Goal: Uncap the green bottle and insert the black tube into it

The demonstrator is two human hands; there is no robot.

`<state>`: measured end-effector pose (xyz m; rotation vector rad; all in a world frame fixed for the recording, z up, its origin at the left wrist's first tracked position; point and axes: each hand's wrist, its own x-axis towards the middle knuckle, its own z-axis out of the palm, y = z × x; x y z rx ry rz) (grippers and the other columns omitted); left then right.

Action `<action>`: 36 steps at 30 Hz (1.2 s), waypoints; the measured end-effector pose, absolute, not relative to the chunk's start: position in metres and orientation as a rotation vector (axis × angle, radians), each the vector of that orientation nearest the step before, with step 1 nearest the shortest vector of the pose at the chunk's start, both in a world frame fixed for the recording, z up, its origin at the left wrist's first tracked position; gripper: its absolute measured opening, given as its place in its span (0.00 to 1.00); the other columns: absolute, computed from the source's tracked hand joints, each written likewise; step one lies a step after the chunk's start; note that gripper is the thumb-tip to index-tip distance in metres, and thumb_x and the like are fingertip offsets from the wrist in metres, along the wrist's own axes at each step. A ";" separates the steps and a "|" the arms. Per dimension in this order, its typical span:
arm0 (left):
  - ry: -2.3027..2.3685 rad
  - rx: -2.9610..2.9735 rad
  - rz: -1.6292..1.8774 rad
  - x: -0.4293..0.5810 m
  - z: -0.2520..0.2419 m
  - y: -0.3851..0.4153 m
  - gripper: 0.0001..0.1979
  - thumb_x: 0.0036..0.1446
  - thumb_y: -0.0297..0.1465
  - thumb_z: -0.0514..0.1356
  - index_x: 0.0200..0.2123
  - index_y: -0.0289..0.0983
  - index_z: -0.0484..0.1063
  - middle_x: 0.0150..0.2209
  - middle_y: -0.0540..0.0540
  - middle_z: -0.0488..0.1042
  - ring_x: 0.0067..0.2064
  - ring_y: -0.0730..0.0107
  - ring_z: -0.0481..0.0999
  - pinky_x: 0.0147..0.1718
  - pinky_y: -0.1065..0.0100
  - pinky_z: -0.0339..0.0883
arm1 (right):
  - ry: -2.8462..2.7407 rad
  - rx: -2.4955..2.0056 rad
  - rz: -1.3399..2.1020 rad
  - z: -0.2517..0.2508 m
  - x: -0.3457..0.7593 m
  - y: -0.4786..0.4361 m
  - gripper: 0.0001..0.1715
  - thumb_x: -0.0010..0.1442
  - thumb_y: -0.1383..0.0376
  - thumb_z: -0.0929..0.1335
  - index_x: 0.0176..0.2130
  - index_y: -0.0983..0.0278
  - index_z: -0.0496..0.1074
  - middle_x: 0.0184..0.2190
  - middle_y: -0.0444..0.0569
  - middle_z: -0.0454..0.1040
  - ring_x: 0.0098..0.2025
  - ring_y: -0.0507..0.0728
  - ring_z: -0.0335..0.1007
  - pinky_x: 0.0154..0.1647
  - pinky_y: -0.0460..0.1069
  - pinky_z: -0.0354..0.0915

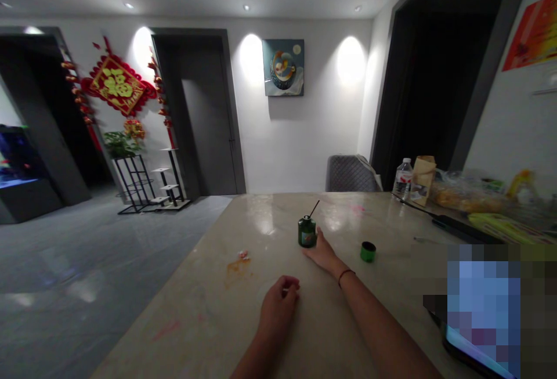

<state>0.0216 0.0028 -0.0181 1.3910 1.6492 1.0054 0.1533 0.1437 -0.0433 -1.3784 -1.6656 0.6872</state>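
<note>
A small dark green bottle (307, 233) with a label stands upright on the table (209, 303). A thin dark stick (315, 208) leans out of its mouth to the right. My right hand (324, 253) is closed around the bottle's right side and lower front, with a dark band at the wrist. Nearer to me, my left hand (279, 302) rests on the table with its fingers curled towards the thumb. Whether the left fingers hold something small I cannot make out. To the right of my right hand sits a green cap (368, 252).
Left of the bottle lie a crumpled scrap (243, 255) and an orange stain. A water bottle (403, 179), paper bag (423, 180), plastic bags (467, 193) and a black strip (461, 228) line the right side. A lit screen (478, 347) is near right. Behind stands a grey chair (352, 174).
</note>
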 end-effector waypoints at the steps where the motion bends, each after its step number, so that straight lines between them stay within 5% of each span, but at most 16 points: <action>1: 1.649 1.382 1.005 0.022 -0.018 0.003 0.14 0.53 0.30 0.49 0.42 0.36 0.67 0.35 0.46 0.74 0.31 0.74 0.72 0.25 0.76 0.61 | -1.691 -1.398 0.692 -0.042 0.156 0.138 0.54 0.43 0.64 0.70 0.61 0.73 0.40 0.54 0.63 0.61 0.54 0.61 0.60 0.52 0.52 0.57; 4: 1.688 1.396 0.991 0.021 -0.013 0.001 0.27 0.55 0.30 0.48 0.59 0.38 0.47 0.37 0.47 0.74 0.28 0.76 0.72 0.24 0.76 0.61 | -1.855 -1.458 0.631 -0.031 0.171 0.114 0.53 0.50 0.65 0.66 0.62 0.74 0.31 0.54 0.65 0.60 0.55 0.61 0.59 0.52 0.52 0.56; 7: 1.824 1.641 0.902 0.018 -0.002 -0.001 0.36 0.55 0.29 0.49 0.62 0.41 0.30 0.38 0.49 0.74 0.27 0.78 0.71 0.30 0.75 0.61 | -2.100 -1.469 0.400 -0.013 0.192 0.087 0.49 0.54 0.69 0.63 0.62 0.68 0.28 0.42 0.58 0.71 0.42 0.59 0.69 0.42 0.50 0.61; 13: 2.050 2.282 0.314 0.013 0.022 -0.004 0.34 0.56 0.23 0.44 0.61 0.48 0.30 0.41 0.45 0.72 0.37 0.70 0.73 0.32 0.73 0.59 | -2.481 -1.540 -0.447 0.003 0.222 0.047 0.48 0.51 0.80 0.58 0.62 0.50 0.35 0.32 0.50 0.70 0.31 0.56 0.68 0.30 0.47 0.59; 16: 2.026 2.409 0.072 0.013 0.023 -0.003 0.39 0.52 0.17 0.44 0.61 0.51 0.29 0.40 0.45 0.71 0.37 0.69 0.74 0.31 0.73 0.59 | -2.500 -1.543 -0.572 -0.002 0.227 0.038 0.48 0.51 0.80 0.59 0.61 0.49 0.38 0.30 0.49 0.70 0.30 0.56 0.67 0.28 0.48 0.58; 20: 2.012 2.457 0.074 0.011 0.020 -0.003 0.39 0.51 0.16 0.44 0.61 0.52 0.34 0.39 0.46 0.71 0.37 0.69 0.73 0.31 0.72 0.60 | -2.467 -1.476 -0.315 0.001 0.229 0.039 0.45 0.51 0.79 0.60 0.61 0.48 0.44 0.30 0.48 0.71 0.28 0.54 0.66 0.27 0.46 0.56; 23: 2.020 2.408 0.350 0.008 0.020 -0.004 0.23 0.58 0.26 0.44 0.56 0.47 0.56 0.36 0.47 0.73 0.35 0.70 0.73 0.33 0.73 0.59 | -2.268 -1.318 0.212 0.015 0.220 0.049 0.34 0.52 0.72 0.63 0.58 0.56 0.55 0.25 0.43 0.69 0.24 0.51 0.64 0.25 0.44 0.56; 25: 2.042 2.363 0.557 0.007 0.021 -0.005 0.17 0.60 0.33 0.43 0.39 0.40 0.71 0.31 0.47 0.74 0.34 0.71 0.72 0.33 0.73 0.58 | -2.080 -1.221 0.449 0.028 0.209 0.061 0.23 0.53 0.66 0.65 0.50 0.61 0.65 0.22 0.41 0.68 0.24 0.50 0.63 0.25 0.43 0.57; 28: 2.134 2.310 0.696 0.008 0.020 -0.007 0.23 0.60 0.37 0.41 0.22 0.36 0.69 0.23 0.46 0.71 0.27 0.73 0.69 0.29 0.72 0.55 | -1.838 -1.329 0.401 0.045 0.187 0.088 0.13 0.50 0.64 0.66 0.38 0.63 0.70 0.20 0.41 0.67 0.23 0.50 0.62 0.24 0.44 0.55; 33: 2.072 2.203 0.594 0.010 0.008 -0.006 0.25 0.59 0.39 0.42 0.18 0.36 0.69 0.20 0.47 0.69 0.22 0.74 0.65 0.24 0.70 0.49 | -1.686 -1.505 0.345 0.055 0.161 0.137 0.23 0.47 0.62 0.68 0.43 0.67 0.67 0.23 0.45 0.70 0.26 0.52 0.66 0.25 0.44 0.57; 36: 2.012 2.158 0.502 0.010 0.001 -0.005 0.24 0.57 0.39 0.44 0.19 0.36 0.71 0.21 0.46 0.70 0.23 0.73 0.66 0.25 0.71 0.49 | -1.770 -1.483 0.357 0.053 0.157 0.156 0.18 0.46 0.63 0.69 0.40 0.66 0.70 0.26 0.47 0.73 0.29 0.53 0.68 0.27 0.44 0.58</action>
